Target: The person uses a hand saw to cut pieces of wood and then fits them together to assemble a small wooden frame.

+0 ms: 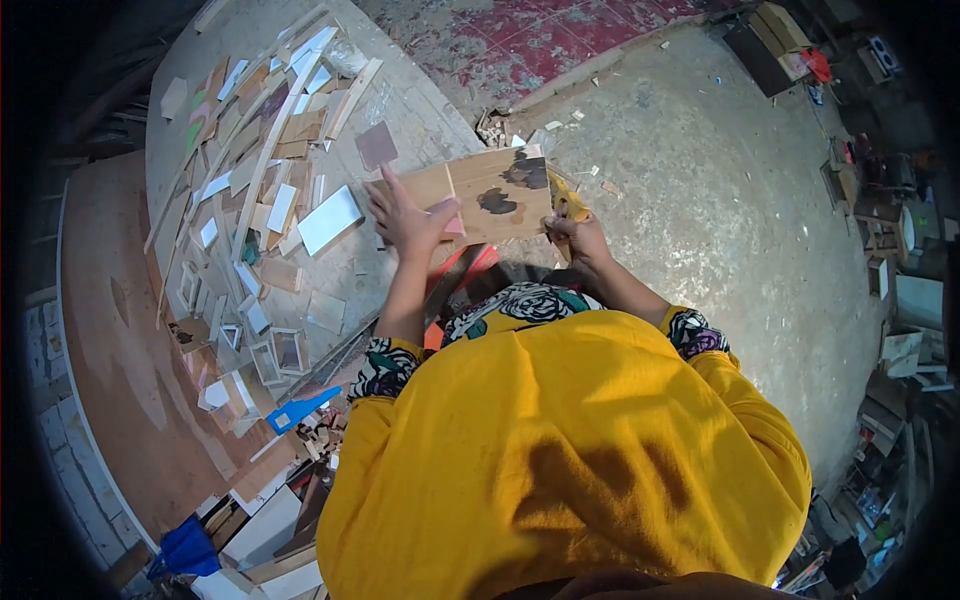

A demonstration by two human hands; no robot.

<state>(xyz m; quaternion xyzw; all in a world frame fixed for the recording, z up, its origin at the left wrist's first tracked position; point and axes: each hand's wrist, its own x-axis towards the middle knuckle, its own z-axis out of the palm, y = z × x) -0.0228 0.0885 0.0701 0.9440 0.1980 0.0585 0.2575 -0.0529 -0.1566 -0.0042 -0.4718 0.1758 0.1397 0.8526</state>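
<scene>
A flat wooden board (pixel 470 190) with dark, burnt-looking patches lies across the middle, in front of my body. My left hand (pixel 408 218) rests on the board's left part, its fingers spread and pointing away from me. A small pink patch (pixel 455 225) shows beside the left thumb. At the board's right end, my right hand (pixel 582 240) is closed around a yellow tool (pixel 568 203), with its thumb near the board's edge. The kind of tool is hard to make out, since the fingers and the board cover part of it.
Many wood offcuts (pixel 300 128) and white-faced pieces (pixel 330 220) lie on the left worktop. A blue-handled saw (pixel 300 410) is at the lower left, near a blue cloth or bag (pixel 187 548). Concrete floor (pixel 720 190) spreads to the right, with wooden boxes (pixel 765 45) beyond.
</scene>
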